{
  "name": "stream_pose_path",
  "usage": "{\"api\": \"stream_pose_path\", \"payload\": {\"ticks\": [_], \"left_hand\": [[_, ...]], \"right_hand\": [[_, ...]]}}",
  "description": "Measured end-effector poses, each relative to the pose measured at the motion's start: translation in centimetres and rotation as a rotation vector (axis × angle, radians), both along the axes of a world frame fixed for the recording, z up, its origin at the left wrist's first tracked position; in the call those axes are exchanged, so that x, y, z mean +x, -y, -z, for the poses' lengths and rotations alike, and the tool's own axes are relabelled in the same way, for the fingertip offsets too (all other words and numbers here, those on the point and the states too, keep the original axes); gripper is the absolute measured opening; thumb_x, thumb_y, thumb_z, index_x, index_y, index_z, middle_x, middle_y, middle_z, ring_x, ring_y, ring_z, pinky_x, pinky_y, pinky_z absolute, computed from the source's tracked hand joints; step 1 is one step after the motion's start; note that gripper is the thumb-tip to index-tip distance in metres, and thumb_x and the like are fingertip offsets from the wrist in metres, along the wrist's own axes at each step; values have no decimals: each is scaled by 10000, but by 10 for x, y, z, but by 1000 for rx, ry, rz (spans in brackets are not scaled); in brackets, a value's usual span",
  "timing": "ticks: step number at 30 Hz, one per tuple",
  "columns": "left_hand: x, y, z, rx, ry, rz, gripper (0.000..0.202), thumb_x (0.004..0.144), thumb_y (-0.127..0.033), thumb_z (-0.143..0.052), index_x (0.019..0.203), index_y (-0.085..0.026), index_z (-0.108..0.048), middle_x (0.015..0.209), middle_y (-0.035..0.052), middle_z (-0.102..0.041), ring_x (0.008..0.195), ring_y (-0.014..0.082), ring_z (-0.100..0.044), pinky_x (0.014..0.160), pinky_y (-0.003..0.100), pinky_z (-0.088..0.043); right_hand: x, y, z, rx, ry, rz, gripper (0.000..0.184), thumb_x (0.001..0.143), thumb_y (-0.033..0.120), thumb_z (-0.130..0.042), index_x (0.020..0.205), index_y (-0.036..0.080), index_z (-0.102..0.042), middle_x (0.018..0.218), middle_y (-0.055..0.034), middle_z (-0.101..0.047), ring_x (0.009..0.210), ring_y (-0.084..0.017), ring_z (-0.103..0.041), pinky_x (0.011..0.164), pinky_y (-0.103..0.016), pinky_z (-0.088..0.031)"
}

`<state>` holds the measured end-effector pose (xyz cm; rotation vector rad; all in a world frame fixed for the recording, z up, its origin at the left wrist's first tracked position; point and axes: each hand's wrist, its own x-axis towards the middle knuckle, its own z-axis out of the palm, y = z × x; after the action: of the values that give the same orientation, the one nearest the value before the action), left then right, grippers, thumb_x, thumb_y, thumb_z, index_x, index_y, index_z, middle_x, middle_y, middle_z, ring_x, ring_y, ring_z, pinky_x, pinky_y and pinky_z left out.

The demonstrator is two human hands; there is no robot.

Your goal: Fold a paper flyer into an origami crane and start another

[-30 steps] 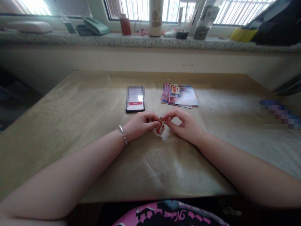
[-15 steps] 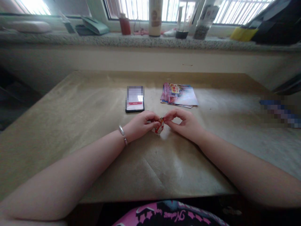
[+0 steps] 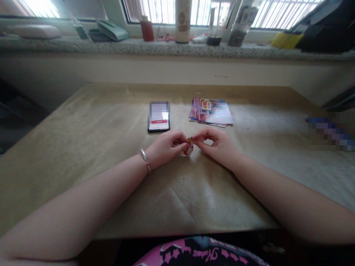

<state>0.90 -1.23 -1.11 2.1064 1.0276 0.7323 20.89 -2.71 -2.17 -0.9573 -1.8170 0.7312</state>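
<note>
Filling most of the view: tan table point(image 3: 155, 192). At its 6 o'clock edge, pink-black printed cloth point(image 3: 199, 255), cursive lettering, can't read. 12 o'clock from that: stacked leaflets point(image 3: 215, 114), red digits on yellow, too blurred. Left hand point(image 3: 169, 145): narrow pinch on wrapper point(image 3: 189, 147). Right hand point(image 3: 215, 146) at wrapper's 3 o'clock: thumb-index tips pinching its corner. Wrapper red-white, between hands, print illegible.

The left arm point(image 3: 94, 195) and right arm point(image 3: 283, 188) slanted inward from either side. The left hand point(image 3: 168, 145) was curled in a pinch; the right hand point(image 3: 219, 146), facing it, was rounded, its fingertips point(image 3: 195, 140) drawn together.
</note>
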Motion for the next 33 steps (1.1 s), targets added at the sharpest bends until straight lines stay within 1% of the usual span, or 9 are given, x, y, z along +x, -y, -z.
{"api": "stream_pose_path", "payload": {"ticks": [5,10,14,20,26,30,33], "left_hand": [[2,2,-1,-40,75,26,137,802,-253,-585,744,-136,-626,736,14,-628,664,98,-565,613,204,-440],[2,1,-2,-29,87,90,137,795,-256,-582,755,-140,-643,737,7,-615,665,91,-550,615,196,-433],[3,2,-1,-19,69,90,141,785,-256,-579,747,-134,-641,724,4,-597,665,91,-536,611,199,-418],[5,3,3,-104,84,76,135,774,-252,-563,757,-128,-612,709,6,-595,635,90,-535,587,203,-422],[6,2,7,-183,131,49,136,773,-267,-563,761,-133,-581,683,6,-595,603,92,-535,550,201,-430],[7,3,7,-207,138,51,141,772,-273,-569,768,-133,-579,679,5,-594,599,92,-538,548,202,-440],[6,3,6,-241,148,61,154,780,-287,-566,769,-133,-574,679,5,-598,602,92,-547,556,205,-451]], "right_hand": [[1,-2,0,-1,5,-34,28,783,210,-624,811,210,-627,773,-10,-662,715,-135,-615,652,-280,-516],[3,-2,0,-6,22,-156,105,745,116,-554,801,204,-551,763,-1,-598,694,-123,-563,633,-264,-480],[3,-2,-1,-58,13,-222,142,715,87,-521,795,204,-516,744,9,-568,661,-109,-535,630,-256,-463],[0,-2,0,-144,-44,-226,134,703,106,-521,786,209,-504,712,20,-545,628,-103,-497,589,-244,-427],[-2,-2,0,-200,-105,-187,128,700,143,-563,780,216,-495,688,27,-535,606,-101,-471,564,-238,-405],[-1,-2,-1,-218,-65,-189,97,723,176,-571,795,210,-515,667,33,-520,582,-96,-463,541,-231,-398],[1,-2,-2,-192,-21,-200,78,728,179,-560,791,205,-523,670,29,-526,585,-96,-474,548,-232,-411]]}}
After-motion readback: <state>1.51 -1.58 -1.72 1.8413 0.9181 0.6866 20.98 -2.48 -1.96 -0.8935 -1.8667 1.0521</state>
